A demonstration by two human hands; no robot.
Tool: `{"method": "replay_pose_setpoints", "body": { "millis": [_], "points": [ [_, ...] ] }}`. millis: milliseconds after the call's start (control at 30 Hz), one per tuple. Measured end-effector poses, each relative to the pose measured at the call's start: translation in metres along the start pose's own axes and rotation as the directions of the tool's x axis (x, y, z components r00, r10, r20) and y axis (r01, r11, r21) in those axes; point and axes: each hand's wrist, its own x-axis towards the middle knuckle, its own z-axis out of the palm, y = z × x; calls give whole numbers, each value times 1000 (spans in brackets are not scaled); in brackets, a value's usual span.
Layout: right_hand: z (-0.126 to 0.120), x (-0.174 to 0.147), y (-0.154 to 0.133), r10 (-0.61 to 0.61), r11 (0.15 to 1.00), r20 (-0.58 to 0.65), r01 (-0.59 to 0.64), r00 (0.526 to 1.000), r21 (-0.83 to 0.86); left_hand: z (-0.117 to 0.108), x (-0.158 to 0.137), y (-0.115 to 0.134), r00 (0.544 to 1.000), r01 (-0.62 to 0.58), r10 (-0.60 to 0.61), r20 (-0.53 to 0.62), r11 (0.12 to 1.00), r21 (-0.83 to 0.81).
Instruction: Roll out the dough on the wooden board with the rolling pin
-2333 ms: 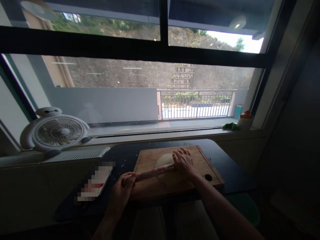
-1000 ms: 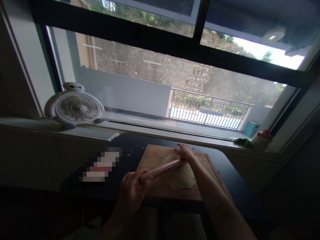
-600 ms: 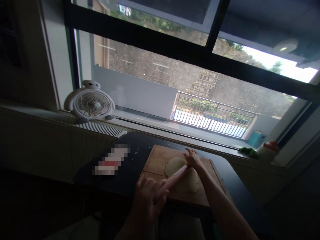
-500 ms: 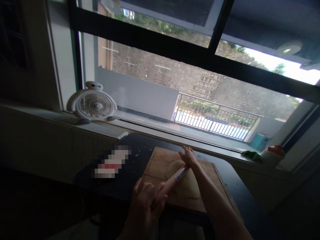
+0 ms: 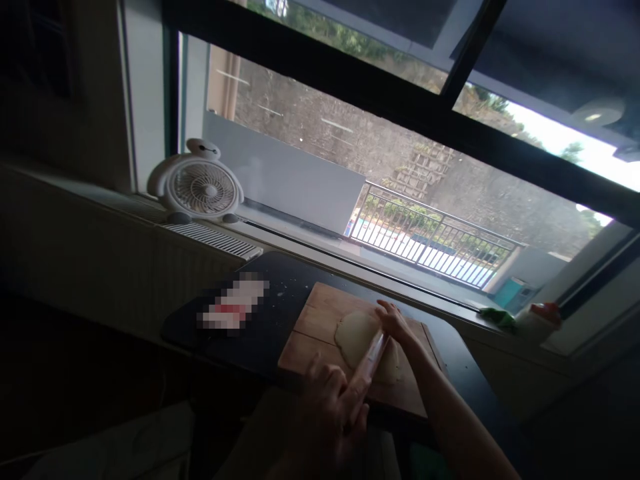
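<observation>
A wooden rolling pin [image 5: 369, 365] lies slantwise across a flat, pale sheet of dough [image 5: 354, 335]. My left hand [image 5: 325, 403] is closed about the pin's near end, dim in shadow, its thumb along the right side. At the far end, my right hand [image 5: 394, 322] bears down on the pin with its palm, the fingers reaching over and past it. Beneath the dough is a wooden board [image 5: 311, 323]. Part of the dough on the right is covered by the pin and my right hand.
The board rests on a dark table [image 5: 280, 273] with white specks. A blurred-out item [image 5: 234, 303] is at its left. On the radiator ledge stands a white fan [image 5: 205, 187]. A green cloth-like thing [image 5: 497, 319] and a red-topped container [image 5: 540, 320] sit by the window.
Both hands have moved rightward over the dough with the rolling pin, uncovering more of the dough's left side. The camera view has shifted and tilted slightly.
</observation>
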Motion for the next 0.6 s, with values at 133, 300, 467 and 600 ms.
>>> {"method": "replay_pose_setpoints", "body": {
  "millis": [133, 300, 467, 600],
  "points": [
    [-4, -11, 14, 27, 999, 8, -28, 1000, 36, 5, -2, 6, 994, -58, 56, -96, 998, -24],
    [12, 19, -31, -12, 999, 18, 11, 1000, 34, 4, -3, -6, 981, -79, 78, -179, 997, 0],
    [29, 44, -77, -98, 995, 74, 99, 992, -14, 0, -5, -12, 991, -78, 82, -108, 996, 41],
    [27, 41, -71, -101, 992, 93, 107, 990, -66, -1, -7, -6, 998, -44, 45, -50, 999, 29]
  ]
}}
